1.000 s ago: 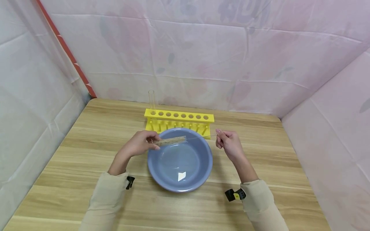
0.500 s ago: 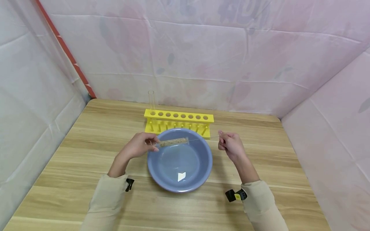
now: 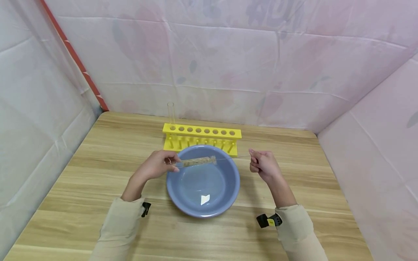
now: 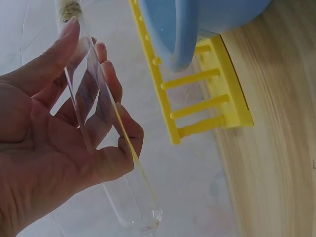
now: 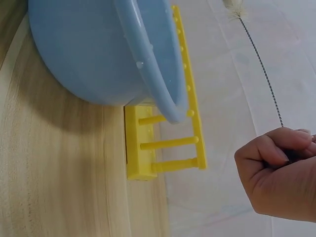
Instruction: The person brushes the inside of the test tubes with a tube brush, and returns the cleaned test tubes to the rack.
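My left hand (image 3: 159,165) holds a clear glass test tube (image 4: 131,197) nearly level over the blue basin (image 3: 173,192), its rounded end pointing left. Inside the tube's right-hand part lie the pale bristles (image 3: 197,161) of a test tube brush. They begin near my left thumb and fluff out at the tube's mouth. In the right wrist view the brush's twisted wire handle (image 5: 264,74) runs from the bristle tuft to my right hand (image 5: 279,173). Curled fingers and thumb of that hand grip the wire's end, off the basin's right side.
Water shows in the basin, which stands on the wooden table (image 3: 81,188). Right behind it is a yellow test tube rack (image 3: 202,130). Another clear test tube (image 3: 171,114) stands upright in the rack's leftmost hole. Fabric walls (image 3: 222,65) enclose the table's back and sides.
My right hand has moved to the right, drawing the brush rightward along the tube. The bristles sit further right and now flare at the mouth. My left hand has barely shifted.
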A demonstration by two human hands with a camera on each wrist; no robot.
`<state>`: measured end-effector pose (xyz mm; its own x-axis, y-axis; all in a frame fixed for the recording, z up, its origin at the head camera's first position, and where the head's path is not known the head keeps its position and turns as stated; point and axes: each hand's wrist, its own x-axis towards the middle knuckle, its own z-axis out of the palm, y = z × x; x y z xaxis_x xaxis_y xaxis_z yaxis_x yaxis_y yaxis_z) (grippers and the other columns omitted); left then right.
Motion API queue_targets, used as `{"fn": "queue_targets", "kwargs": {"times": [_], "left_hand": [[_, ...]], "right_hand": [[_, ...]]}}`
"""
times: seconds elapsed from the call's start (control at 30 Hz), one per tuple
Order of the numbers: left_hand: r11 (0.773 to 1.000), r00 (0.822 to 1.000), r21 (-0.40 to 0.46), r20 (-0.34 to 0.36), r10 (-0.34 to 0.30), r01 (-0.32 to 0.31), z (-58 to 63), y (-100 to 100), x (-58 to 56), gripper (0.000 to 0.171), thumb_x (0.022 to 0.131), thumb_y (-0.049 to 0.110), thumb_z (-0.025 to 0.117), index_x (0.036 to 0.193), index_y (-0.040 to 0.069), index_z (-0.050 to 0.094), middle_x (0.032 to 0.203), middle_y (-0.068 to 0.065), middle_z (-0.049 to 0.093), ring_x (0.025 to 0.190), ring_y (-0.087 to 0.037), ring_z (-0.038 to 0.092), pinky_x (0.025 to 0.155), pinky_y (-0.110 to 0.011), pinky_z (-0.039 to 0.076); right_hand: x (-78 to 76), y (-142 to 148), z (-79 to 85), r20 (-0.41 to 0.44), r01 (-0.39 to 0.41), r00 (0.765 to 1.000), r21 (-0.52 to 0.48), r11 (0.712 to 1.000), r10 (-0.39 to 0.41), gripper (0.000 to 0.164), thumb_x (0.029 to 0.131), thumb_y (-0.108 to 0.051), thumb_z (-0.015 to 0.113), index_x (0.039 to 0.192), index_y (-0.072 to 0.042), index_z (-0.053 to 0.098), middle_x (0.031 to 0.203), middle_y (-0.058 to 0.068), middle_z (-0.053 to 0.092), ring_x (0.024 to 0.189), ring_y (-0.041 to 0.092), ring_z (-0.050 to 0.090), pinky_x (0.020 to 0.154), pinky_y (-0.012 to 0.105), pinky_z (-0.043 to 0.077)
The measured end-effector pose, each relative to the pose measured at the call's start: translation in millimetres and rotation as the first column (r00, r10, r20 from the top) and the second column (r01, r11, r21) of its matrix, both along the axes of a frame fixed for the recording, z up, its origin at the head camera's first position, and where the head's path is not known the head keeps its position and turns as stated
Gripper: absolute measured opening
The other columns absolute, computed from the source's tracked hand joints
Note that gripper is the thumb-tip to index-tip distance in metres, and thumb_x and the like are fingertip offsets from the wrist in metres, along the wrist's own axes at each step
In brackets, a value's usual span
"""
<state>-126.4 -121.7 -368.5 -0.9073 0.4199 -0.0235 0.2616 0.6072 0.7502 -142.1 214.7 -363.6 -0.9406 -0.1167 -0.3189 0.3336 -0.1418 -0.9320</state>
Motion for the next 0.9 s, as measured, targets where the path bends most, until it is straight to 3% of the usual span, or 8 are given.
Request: {"fn": "queue_targets", "kwargs": {"times": [0.2, 0.53, 0.9], "left_hand": [[1.000, 1.000, -0.001, -0.024, 0.002, -0.002, -2.3, -0.1, -0.5, 0.016, 0.073, 0.008, 0.075, 0.086, 0.003, 0.066, 0.078, -0.003, 0.061, 0.072, -0.016, 0.053, 0.065, -0.029, 0.044], [0.999, 0.999, 0.046, 0.034, -0.007, 0.006, -2.8, -5.1, -1.0, 0.016, 0.074, 0.004, 0.074, 0.087, 0.001, 0.065, 0.081, -0.006, 0.062, 0.076, -0.018, 0.054, 0.070, -0.032, 0.045], [1.000, 1.000, 0.005, 0.001, 0.006, -0.006, -2.6, -6.3, -1.6, 0.017, 0.074, 0.007, 0.074, 0.087, 0.000, 0.065, 0.080, -0.006, 0.062, 0.073, -0.018, 0.054, 0.066, -0.031, 0.044]], "right_hand": [[-0.1, 2.2, 1.8, 0.035, -0.009, 0.999, -0.017, 1.000, 0.010, 0.047, 0.096, -0.004, 0.041, 0.049, -0.008, 0.038, 0.049, -0.002, 0.034, 0.041, 0.006, 0.026, 0.045, 0.019, 0.026], [0.1, 8.1, -1.9, -0.139, -0.015, 0.990, 0.110, 0.994, 0.030, 0.046, 0.097, -0.006, 0.040, 0.051, -0.005, 0.041, 0.044, -0.005, 0.028, 0.044, 0.009, 0.033, 0.047, 0.021, 0.032], [-1.4, 12.4, -2.4, 0.014, -0.019, 1.000, -0.007, 1.000, 0.019, 0.048, 0.097, -0.005, 0.039, 0.049, -0.008, 0.037, 0.047, -0.003, 0.032, 0.039, 0.006, 0.029, 0.045, 0.020, 0.027]]}}
